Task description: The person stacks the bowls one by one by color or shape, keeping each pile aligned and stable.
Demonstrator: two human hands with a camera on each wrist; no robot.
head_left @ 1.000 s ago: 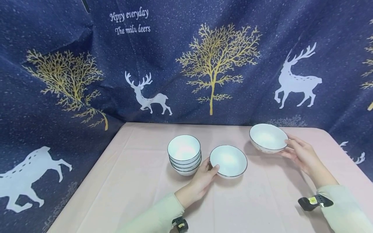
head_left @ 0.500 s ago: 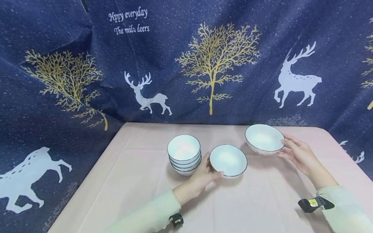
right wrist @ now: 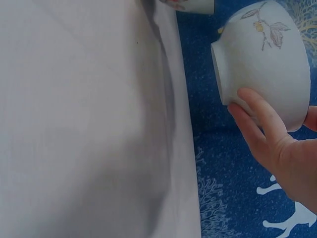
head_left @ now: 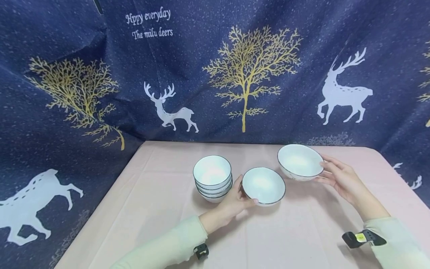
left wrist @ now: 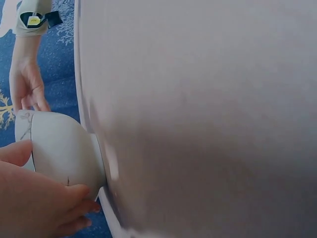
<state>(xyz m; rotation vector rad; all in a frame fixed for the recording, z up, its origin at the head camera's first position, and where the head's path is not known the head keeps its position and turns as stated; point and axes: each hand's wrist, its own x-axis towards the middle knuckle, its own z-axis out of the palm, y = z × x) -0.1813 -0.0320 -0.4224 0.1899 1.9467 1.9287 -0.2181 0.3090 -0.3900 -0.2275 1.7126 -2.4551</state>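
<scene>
In the head view, my left hand (head_left: 231, 205) holds a white dark-rimmed bowl (head_left: 263, 185) by its left side, thumb at the near rim. The left wrist view has this bowl (left wrist: 67, 151) with its foot at the tablecloth. My right hand (head_left: 340, 181) grips a second white bowl (head_left: 300, 161) at its right edge, raised above the table and slightly tilted. In the right wrist view, two fingers (right wrist: 265, 116) press beneath that bowl (right wrist: 270, 69), whose outside bears a leaf print. Left of my left hand stands a stack of several similar bowls (head_left: 211, 172).
A pale pink cloth covers the table (head_left: 161, 186). Behind it hangs a dark blue curtain (head_left: 208, 67) with white deer and yellow trees. The stack sits close to the left hand's fingers.
My right hand has carried its bowl left and slightly nearer, toward the middle bowl. My left thumb has shifted down along the near rim, while that bowl and the stack stay in place.
</scene>
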